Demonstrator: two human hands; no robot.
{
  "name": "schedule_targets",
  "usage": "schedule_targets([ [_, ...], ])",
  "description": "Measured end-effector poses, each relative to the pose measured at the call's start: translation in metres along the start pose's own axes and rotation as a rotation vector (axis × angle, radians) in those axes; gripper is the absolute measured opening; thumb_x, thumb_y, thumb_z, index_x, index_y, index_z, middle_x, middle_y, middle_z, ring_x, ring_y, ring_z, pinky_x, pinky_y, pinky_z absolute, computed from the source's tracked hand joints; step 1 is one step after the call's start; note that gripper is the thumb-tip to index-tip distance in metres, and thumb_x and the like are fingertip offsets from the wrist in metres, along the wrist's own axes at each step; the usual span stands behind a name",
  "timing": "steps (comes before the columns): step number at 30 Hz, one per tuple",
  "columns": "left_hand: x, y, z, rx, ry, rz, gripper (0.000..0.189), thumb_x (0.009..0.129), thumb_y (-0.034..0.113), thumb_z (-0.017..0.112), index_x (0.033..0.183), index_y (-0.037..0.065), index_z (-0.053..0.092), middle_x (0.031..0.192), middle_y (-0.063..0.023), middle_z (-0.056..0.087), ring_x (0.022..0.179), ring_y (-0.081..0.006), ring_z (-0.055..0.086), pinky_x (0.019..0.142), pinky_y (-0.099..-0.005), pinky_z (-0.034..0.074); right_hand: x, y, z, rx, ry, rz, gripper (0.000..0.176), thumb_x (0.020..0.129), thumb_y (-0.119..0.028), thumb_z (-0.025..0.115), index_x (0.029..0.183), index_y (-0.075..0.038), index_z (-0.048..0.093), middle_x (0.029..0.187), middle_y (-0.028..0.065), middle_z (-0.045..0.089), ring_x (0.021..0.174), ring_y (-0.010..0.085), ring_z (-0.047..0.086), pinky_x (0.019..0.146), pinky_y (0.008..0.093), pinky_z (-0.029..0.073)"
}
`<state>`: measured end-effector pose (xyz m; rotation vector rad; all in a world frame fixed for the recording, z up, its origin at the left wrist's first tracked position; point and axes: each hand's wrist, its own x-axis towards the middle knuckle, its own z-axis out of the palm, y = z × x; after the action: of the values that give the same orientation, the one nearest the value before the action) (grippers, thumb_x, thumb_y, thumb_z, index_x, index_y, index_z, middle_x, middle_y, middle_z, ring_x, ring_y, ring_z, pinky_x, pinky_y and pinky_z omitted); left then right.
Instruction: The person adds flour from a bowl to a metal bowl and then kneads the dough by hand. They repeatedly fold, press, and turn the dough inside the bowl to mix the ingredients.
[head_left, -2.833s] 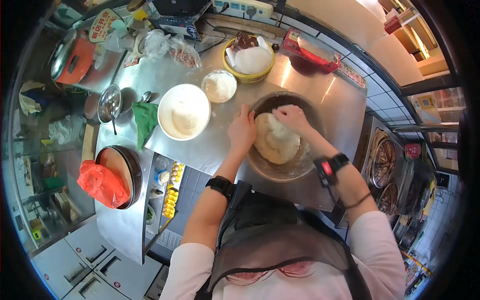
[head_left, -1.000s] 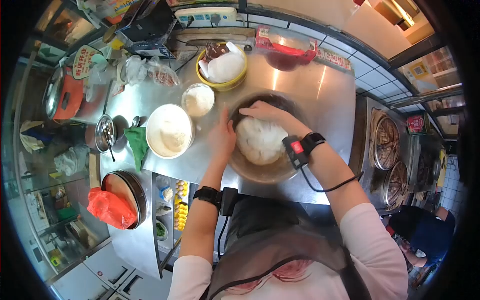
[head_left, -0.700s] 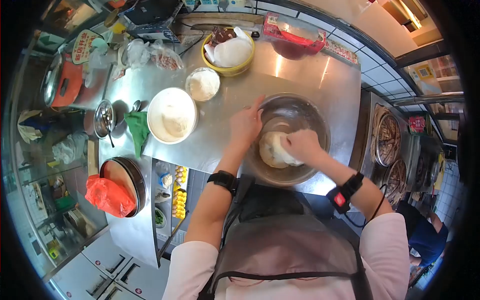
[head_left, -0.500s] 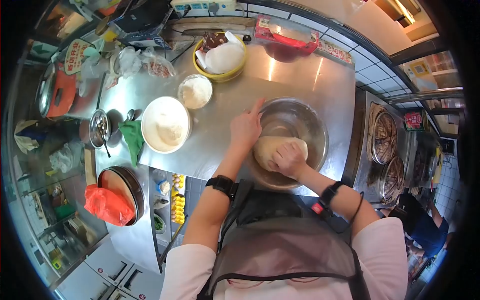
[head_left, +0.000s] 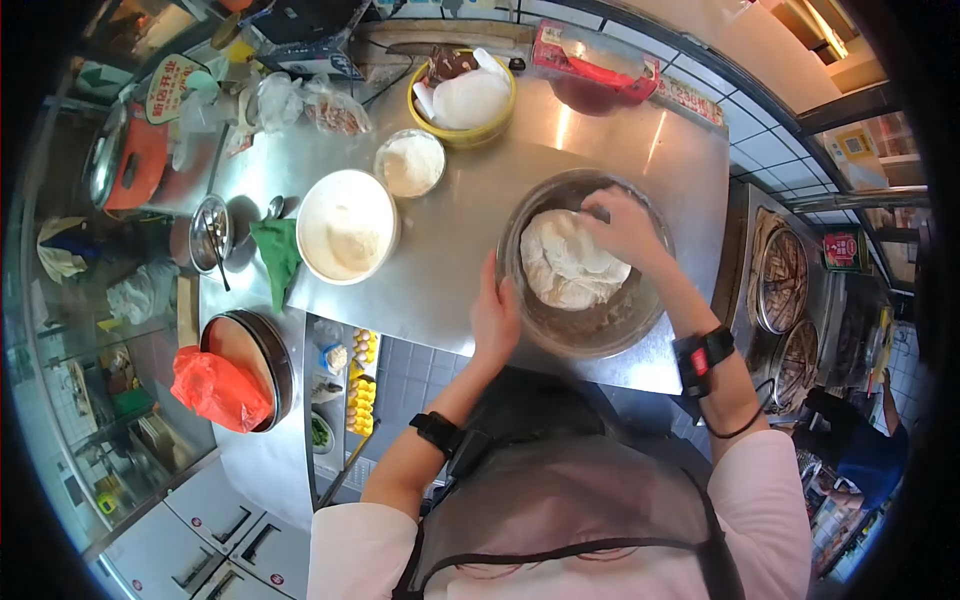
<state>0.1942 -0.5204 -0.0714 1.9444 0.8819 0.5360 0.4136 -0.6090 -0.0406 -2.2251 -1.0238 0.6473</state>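
Observation:
A pale, lumpy ball of dough [head_left: 568, 268] lies inside a wide metal bowl [head_left: 650, 318], toward its left side. My left hand [head_left: 495, 318] holds the bowl's left outer wall, with the fingers pointing up along it. Over the upper right edge of the dough is my right hand [head_left: 628, 232], its fingers curled and closed on that edge; the fingertips are partly hidden. To the left stand a white tub [head_left: 307, 232] with pale powder in it and a smaller bowl of white flour [head_left: 412, 160].
A yellow basin [head_left: 500, 128] holds a white bag. A green cloth [head_left: 276, 255] hangs at the counter's left edge, near a small bowl with a spoon [head_left: 210, 240]. A red bag [head_left: 225, 388] lies on a round pan. Another person [head_left: 870, 440] is at far right.
My right hand has lifted off the middle of the dough and moved to its upper right edge. My left hand has slid down the bowl's side. The dough looks rounder and lumpier.

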Motion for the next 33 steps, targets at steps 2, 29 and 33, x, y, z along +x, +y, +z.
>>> schedule_targets([
  [2,-0.008,0.004,0.003,-0.169,-0.068,-0.182,0.042,0.09,0.016,0.045,0.129,0.004,0.038,0.089,-0.0234,0.06,0.076,-0.0372,0.059,0.067,-0.0417,0.046,0.005,0.003,0.016,-0.131,0.234,-0.187,0.032,0.077,-0.034,0.058,0.086,-0.003,0.065,0.086,0.0165,0.063,0.082,0.0332,0.059,0.074,0.0406,0.046],
  [29,0.052,-0.015,0.009,-0.22,0.035,0.171,0.035,0.088,0.008,0.046,0.123,0.011,0.052,0.091,-0.0186,0.062,0.068,-0.0286,0.059,0.062,-0.0325,0.046,-0.066,0.003,0.016,-0.48,-0.093,-0.951,0.033,0.067,-0.022,0.061,0.097,-0.009,0.06,0.102,0.0099,0.058,0.099,0.0262,0.053,0.092,0.044,0.038],
  [33,0.054,-0.014,0.007,-0.176,0.037,0.166,0.034,0.088,0.009,0.048,0.122,0.009,0.051,0.105,-0.0185,0.06,0.082,-0.0313,0.061,0.071,-0.0325,0.047,-0.03,0.008,0.034,-0.482,-0.071,-1.028,0.032,0.066,-0.021,0.059,0.095,-0.009,0.061,0.099,0.0093,0.058,0.096,0.0264,0.054,0.091,0.043,0.039],
])
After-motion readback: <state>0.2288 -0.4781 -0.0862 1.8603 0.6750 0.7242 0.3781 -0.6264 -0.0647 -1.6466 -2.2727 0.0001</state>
